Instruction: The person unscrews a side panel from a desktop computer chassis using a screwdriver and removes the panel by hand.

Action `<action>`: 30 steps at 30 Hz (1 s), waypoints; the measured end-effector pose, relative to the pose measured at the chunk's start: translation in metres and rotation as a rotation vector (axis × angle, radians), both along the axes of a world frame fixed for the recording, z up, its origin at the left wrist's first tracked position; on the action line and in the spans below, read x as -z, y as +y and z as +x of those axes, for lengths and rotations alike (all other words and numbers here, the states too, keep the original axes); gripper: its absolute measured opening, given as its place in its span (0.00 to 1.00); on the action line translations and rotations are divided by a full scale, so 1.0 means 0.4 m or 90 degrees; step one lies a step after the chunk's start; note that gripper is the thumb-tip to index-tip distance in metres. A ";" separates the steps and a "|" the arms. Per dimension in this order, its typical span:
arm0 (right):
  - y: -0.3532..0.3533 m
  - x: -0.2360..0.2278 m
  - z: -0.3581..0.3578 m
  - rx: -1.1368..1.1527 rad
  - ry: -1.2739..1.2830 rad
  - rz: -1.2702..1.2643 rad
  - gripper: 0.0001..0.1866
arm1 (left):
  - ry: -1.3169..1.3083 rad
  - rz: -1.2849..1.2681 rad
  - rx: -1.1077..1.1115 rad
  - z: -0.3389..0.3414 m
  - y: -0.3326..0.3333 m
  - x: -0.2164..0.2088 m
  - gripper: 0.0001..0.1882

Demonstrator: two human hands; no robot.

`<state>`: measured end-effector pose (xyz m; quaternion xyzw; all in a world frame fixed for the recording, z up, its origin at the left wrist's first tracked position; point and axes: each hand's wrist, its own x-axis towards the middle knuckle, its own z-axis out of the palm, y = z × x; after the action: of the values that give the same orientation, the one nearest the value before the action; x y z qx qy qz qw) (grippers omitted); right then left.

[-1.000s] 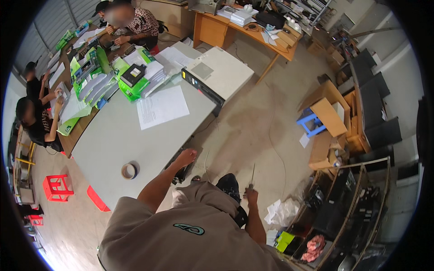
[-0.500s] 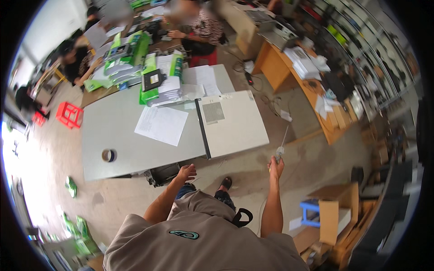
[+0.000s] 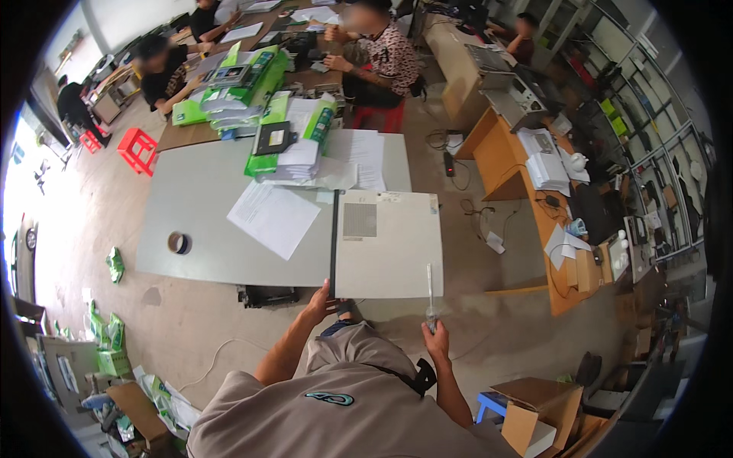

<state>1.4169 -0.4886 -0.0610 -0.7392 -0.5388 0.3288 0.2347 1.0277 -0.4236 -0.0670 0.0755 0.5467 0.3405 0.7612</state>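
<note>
A flat beige desktop computer case (image 3: 405, 248) with a vent grille and a black strip along its left side lies on the grey table (image 3: 229, 267), reaching the near edge. My left hand (image 3: 318, 305) is at the case's near left corner, fingers stretched out and thumb up beside the black strip; whether it touches is hard to tell. In my right hand (image 3: 437, 340) is a screwdriver (image 3: 431, 309) with a clear handle and long thin shaft. Its shaft points away from me, over the case's near right corner in the view.
Left of the case lie a printed sheet (image 3: 275, 219) and a tape roll (image 3: 178, 243). Behind stand paper stacks with green packages (image 3: 248, 76) and a small black device (image 3: 276, 138). People sit at the far tables. An orange desk (image 3: 527, 191) and cables flank the right.
My left hand has come up to the case's near left corner. The right hand with the screwdriver has moved left, nearer the case. The view has shifted too.
</note>
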 end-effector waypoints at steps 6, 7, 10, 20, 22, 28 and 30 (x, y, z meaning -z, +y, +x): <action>0.065 -0.142 0.024 -0.057 -0.073 -0.037 0.21 | -0.038 0.023 -0.115 0.057 0.023 0.082 0.39; 0.081 -0.153 0.041 -0.083 -0.091 -0.078 0.21 | -0.043 0.028 -0.132 0.065 0.021 0.069 0.38; 0.160 -0.203 0.070 -0.085 -0.124 -0.052 0.22 | -0.070 0.023 -0.210 0.089 0.016 0.022 0.41; 0.690 -0.181 0.167 -0.152 0.017 0.076 0.21 | -0.081 0.027 -0.529 0.237 -0.049 0.010 0.57; 0.857 -0.117 0.161 -0.147 0.150 0.103 0.18 | -0.115 0.051 -0.586 0.288 -0.076 0.033 0.60; 1.206 0.236 0.220 0.070 0.632 -0.263 0.12 | -0.031 0.037 -0.501 0.466 0.004 0.008 0.59; 1.217 0.185 0.106 0.006 0.602 -0.356 0.13 | -0.016 0.036 -0.585 0.464 -0.031 0.040 0.55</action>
<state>1.4593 -0.0017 -0.1350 -0.5475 -0.2631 0.7549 0.2472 1.2133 -0.4361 -0.0828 -0.1581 0.5050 0.6583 0.5354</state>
